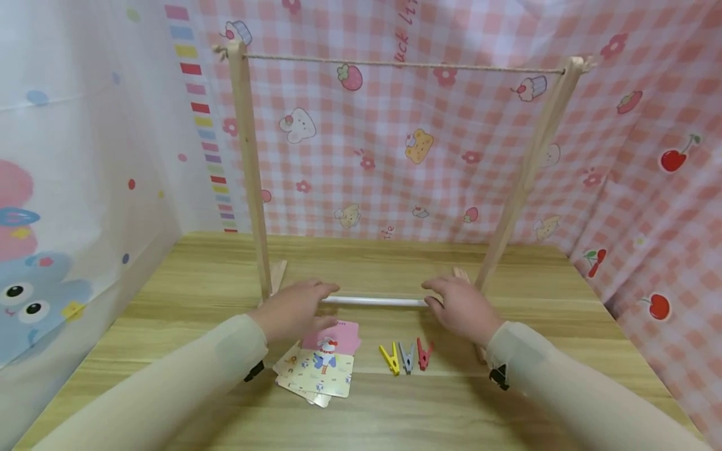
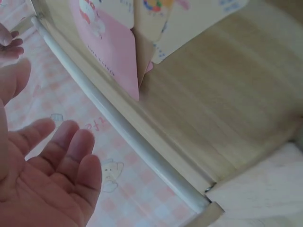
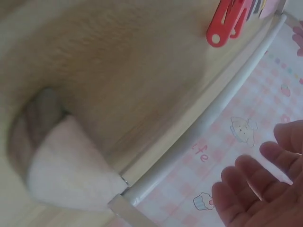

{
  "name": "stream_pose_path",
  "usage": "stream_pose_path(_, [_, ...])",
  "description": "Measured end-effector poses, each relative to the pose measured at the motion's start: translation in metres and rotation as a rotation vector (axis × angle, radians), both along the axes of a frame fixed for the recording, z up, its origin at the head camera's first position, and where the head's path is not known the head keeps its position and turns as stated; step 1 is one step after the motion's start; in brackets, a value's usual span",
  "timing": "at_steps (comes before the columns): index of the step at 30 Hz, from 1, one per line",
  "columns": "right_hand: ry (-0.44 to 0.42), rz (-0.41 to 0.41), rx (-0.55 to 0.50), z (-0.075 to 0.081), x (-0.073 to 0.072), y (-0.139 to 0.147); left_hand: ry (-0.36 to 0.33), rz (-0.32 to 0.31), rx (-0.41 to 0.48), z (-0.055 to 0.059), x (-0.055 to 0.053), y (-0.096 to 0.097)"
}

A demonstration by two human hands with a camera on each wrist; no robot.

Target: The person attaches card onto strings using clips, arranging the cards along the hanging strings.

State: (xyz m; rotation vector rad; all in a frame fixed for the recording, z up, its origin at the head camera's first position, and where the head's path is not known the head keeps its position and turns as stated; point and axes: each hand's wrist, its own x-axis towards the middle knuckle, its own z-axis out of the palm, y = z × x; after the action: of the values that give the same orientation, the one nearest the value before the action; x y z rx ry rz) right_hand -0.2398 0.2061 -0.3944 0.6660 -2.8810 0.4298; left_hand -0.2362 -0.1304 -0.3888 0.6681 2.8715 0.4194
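My left hand (image 1: 290, 307) is held out near the left end of a white rod (image 1: 375, 302), fingers loosely extended and grasping nothing. Across from it, my right hand (image 1: 459, 307) hovers by the rod's right end, likewise relaxed with nothing in it. Both wrist views show the fingers apart from the rod. Just below the left hand lies a fanned stack of printed cards (image 1: 324, 379), with a pink card (image 1: 350, 335) partly covered by a cream one. Between the hands, nearer me, lie three clothespins: yellow (image 1: 390, 359), grey (image 1: 407, 358) and red (image 1: 423, 354).
A wooden stand rises around the rod, with a left post (image 1: 248, 169) and a right post (image 1: 530, 169). A thin string (image 1: 406, 63) runs between their tops. Patterned cloth (image 1: 372, 188) hangs behind the wooden table (image 1: 383, 413).
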Motion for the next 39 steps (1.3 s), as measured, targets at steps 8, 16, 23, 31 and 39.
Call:
stream_pose_path(8, [-0.016,0.133,0.032,-0.005,0.021,0.015,-0.054,-0.062,-0.042,-0.003,0.016,-0.012])
stream_pose_path(16, [-0.071,0.257,0.100,-0.004,0.028,0.021,-0.056,-0.079,-0.107,-0.007,0.024,-0.017])
stream_pose_path(23, [-0.184,0.298,0.145,-0.003,0.033,0.020,-0.051,-0.094,-0.142,-0.012,0.024,-0.018])
stream_pose_path(31, [-0.250,0.372,0.172,-0.009,0.034,0.022,-0.076,-0.061,-0.129,-0.020,0.023,-0.019])
stream_pose_path(39, [-0.204,0.397,0.181,-0.013,0.033,0.021,-0.103,-0.034,-0.125,-0.021,0.020,-0.019])
